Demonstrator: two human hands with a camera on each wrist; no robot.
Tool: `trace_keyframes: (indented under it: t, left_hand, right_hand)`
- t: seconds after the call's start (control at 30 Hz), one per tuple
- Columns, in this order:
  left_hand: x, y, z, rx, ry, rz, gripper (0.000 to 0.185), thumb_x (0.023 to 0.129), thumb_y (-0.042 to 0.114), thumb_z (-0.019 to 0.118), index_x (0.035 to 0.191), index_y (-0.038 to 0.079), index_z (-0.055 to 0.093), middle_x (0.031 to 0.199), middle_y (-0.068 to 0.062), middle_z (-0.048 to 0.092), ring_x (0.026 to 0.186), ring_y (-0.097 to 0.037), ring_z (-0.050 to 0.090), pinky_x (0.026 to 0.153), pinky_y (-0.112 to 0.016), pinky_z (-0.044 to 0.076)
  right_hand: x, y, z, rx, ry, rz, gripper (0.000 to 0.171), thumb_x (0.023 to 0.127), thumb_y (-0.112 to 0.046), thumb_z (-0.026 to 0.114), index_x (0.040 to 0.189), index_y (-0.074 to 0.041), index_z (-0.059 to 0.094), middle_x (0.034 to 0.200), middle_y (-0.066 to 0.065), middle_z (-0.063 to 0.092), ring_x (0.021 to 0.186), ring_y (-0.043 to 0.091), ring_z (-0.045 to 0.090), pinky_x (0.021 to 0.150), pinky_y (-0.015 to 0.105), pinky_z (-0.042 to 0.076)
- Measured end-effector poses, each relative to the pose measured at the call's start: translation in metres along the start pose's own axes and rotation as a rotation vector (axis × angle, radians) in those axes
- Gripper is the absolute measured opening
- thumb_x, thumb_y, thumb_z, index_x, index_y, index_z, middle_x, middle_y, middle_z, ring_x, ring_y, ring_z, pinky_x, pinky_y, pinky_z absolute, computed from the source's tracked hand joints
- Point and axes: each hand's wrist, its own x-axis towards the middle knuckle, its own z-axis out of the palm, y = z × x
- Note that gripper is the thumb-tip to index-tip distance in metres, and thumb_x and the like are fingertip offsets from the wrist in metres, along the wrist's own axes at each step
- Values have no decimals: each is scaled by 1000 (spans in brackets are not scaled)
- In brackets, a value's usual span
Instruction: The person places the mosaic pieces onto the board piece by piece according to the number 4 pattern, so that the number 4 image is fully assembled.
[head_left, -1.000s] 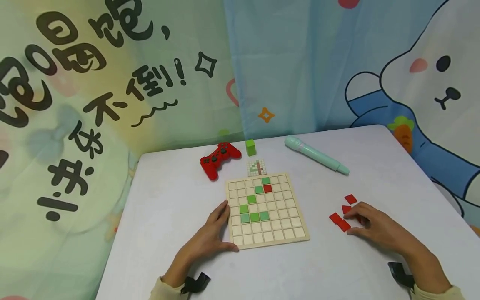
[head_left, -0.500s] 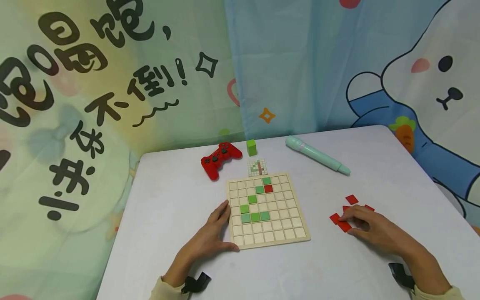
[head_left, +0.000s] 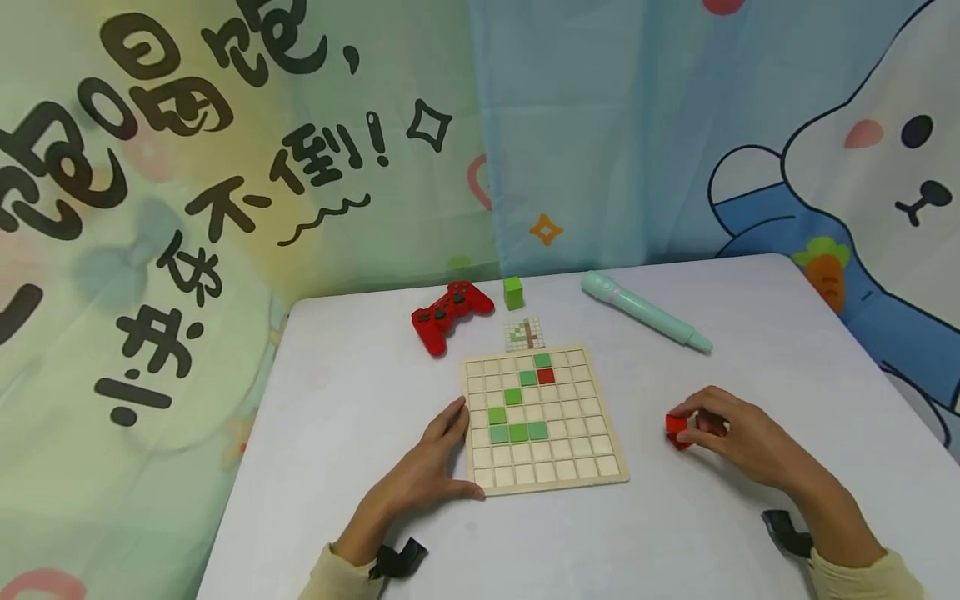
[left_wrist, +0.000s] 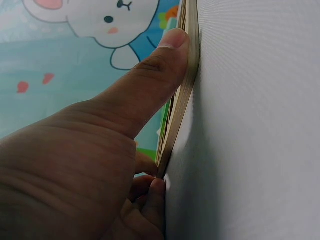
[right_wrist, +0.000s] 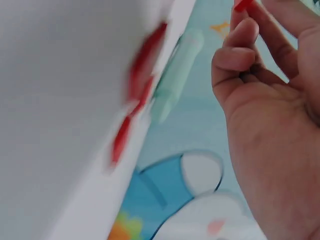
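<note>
A: Right hand point(head_left: 738, 433) status? Fingers curl and pinch a red tile point(head_left: 677, 430), lifted just above the counter point(head_left: 360, 400), well right of the wooden grid board point(head_left: 543, 421).

B: Confirmed. Left hand point(head_left: 420, 475): thumb and fingers spread flat, pressing the board's near-left corner. Board carries six green tiles point(head_left: 517, 432) and one red.

A: Red gamepad point(head_left: 450, 313), green cube point(head_left: 513, 292) and mint pen point(head_left: 645, 311) lie beyond it.
</note>
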Motion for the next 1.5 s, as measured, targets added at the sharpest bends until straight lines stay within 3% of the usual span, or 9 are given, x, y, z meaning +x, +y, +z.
trace_keyframes:
  t: [0.2, 0.37, 0.63, 1.1, 1.23, 1.33, 1.5]
  left_hand:
    - [0, 0, -3, 0, -4, -4, 127, 77, 42, 96, 172, 12, 18, 183, 0, 6, 169, -28, 13, 130, -52, 34]
    - [0, -1, -3, 3, -2, -4, 126, 77, 42, 96, 172, 13, 18, 183, 1, 6, 169, -27, 14, 130, -51, 35]
    - [1, 0, 0, 2, -13, 2, 127, 77, 42, 96, 171, 11, 17, 183, -1, 5, 169, -27, 12, 131, -51, 33]
    - [2, -1, -1, 7, -5, 1, 127, 76, 42, 97, 171, 10, 18, 183, -1, 6, 169, -28, 13, 131, -51, 34]
    - [2, 0, -2, 5, -6, 3, 128, 77, 41, 97, 171, 10, 17, 183, -2, 6, 169, -28, 12, 130, -51, 34]
    - [2, 0, -2, -3, -6, 5, 128, 77, 41, 97, 171, 10, 17, 183, -2, 5, 169, -29, 12, 131, -51, 33]
    - [2, -1, 1, -10, -8, 4, 128, 76, 42, 97, 172, 11, 17, 183, -1, 4, 169, -29, 12, 130, -52, 34]
  right_hand:
    - [58, -34, 12, 16, -101, -78, 26, 91, -12, 84, 115, -17, 76, 106, -3, 63, 86, 6, 50, 67, 19, 46]
    - [104, -54, 38, 44, -206, -125, 23, 94, -15, 82, 117, -17, 77, 113, -1, 66, 91, 10, 54, 73, 22, 49]
    - [137, -67, 75, 37, -335, -163, 21, 96, -18, 80, 115, -9, 76, 116, 6, 66, 95, 14, 62, 82, 30, 56]
    - [147, -70, 84, 7, -356, -193, 15, 94, -14, 81, 107, -11, 75, 114, 3, 68, 103, 19, 66, 91, 38, 58]
    - [139, -67, 75, -3, -338, -200, 17, 99, -16, 77, 115, -10, 76, 119, 4, 70, 107, 21, 66, 92, 38, 58]
    - [123, -60, 57, 7, -260, -166, 21, 102, -15, 73, 123, -11, 74, 118, 2, 70, 100, 15, 62, 84, 30, 56]
    - [73, -39, 23, 27, -38, -94, 26, 97, -2, 74, 120, -14, 75, 109, 0, 73, 85, 2, 54, 71, 20, 51]
